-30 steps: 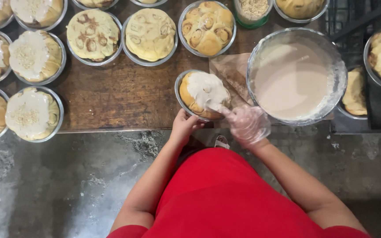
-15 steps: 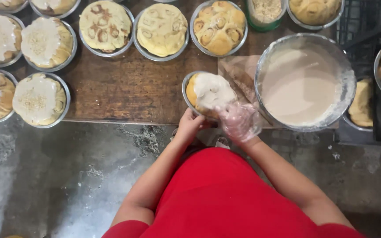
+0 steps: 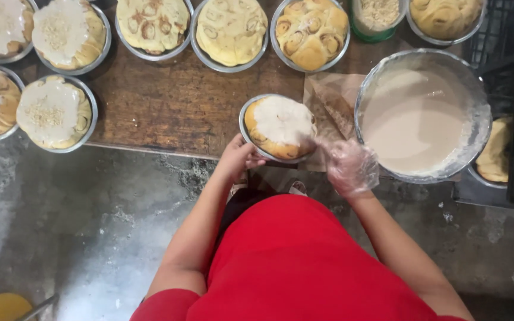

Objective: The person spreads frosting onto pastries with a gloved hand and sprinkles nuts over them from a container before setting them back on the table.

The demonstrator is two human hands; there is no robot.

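A round metal tin of white-glazed buns [image 3: 279, 127] is gripped at the brown wooden worktop [image 3: 168, 104] edge by the left hand [image 3: 239, 157]. The gloved right hand [image 3: 349, 166], loosely curled and empty, is held beside it, crowded by a large metal bowl of pale glaze [image 3: 422, 116].

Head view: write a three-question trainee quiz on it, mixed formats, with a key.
1. True or false: the left hand is gloved.
2. What does the right hand spread over the buns in the round tin? A) seeds B) pale icing C) butter
3. Fill in: the big metal bowl of icing stands to the ____ of that tin.

Key: 1 false, it is bare, only the right hand wears a clear glove; 2 B; 3 right.
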